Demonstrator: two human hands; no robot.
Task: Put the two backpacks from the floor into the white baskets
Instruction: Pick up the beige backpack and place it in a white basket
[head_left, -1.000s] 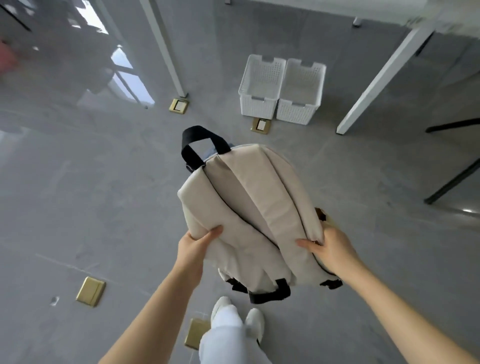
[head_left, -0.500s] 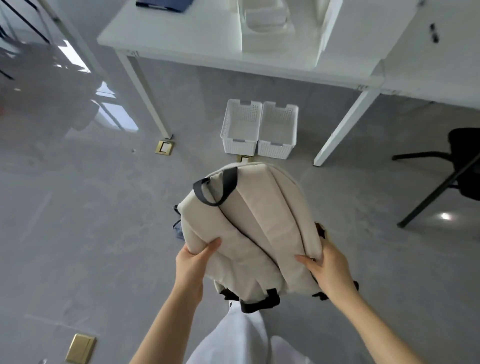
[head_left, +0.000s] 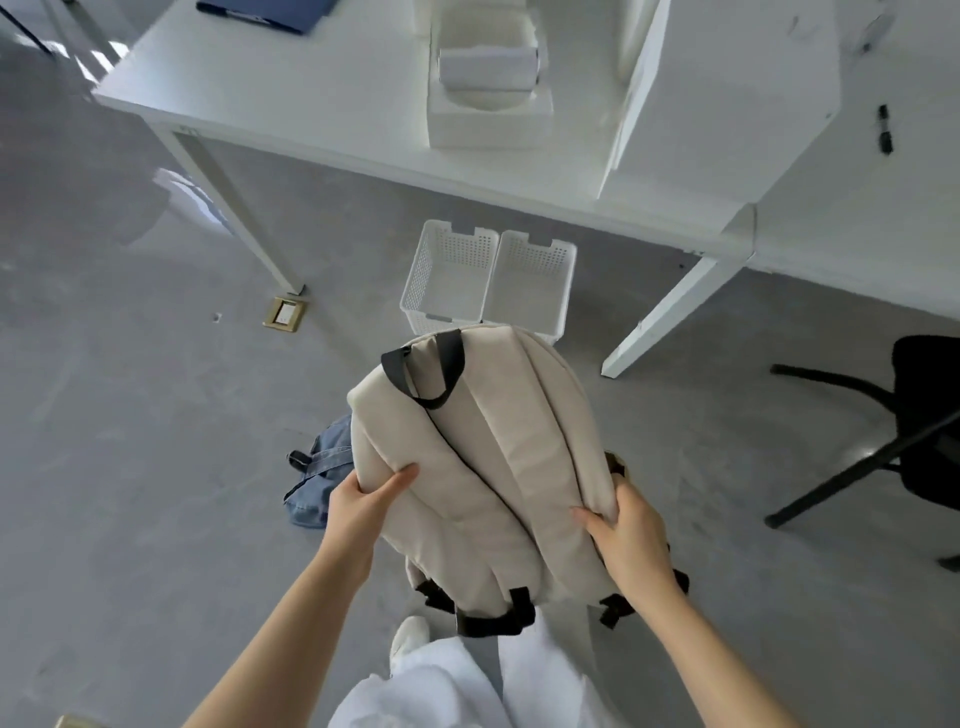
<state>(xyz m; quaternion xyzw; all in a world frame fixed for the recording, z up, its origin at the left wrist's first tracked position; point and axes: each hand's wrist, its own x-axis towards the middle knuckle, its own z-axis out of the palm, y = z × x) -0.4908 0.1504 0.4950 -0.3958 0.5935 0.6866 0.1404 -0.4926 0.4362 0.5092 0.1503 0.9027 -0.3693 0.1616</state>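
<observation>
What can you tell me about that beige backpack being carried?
The beige backpack looks like soft padded fabric, with a black top loop, black webbing and buckles at its bottom. It is held off the floor, strap side up, top pointing toward the baskets. The left hand and right hand grip its two sides.

I noted both arms extended forward, left hand (head_left: 363, 506) and right hand (head_left: 631, 535) each clamped on opposite sides of the beige backpack (head_left: 483, 467), thumbs on top.
</observation>
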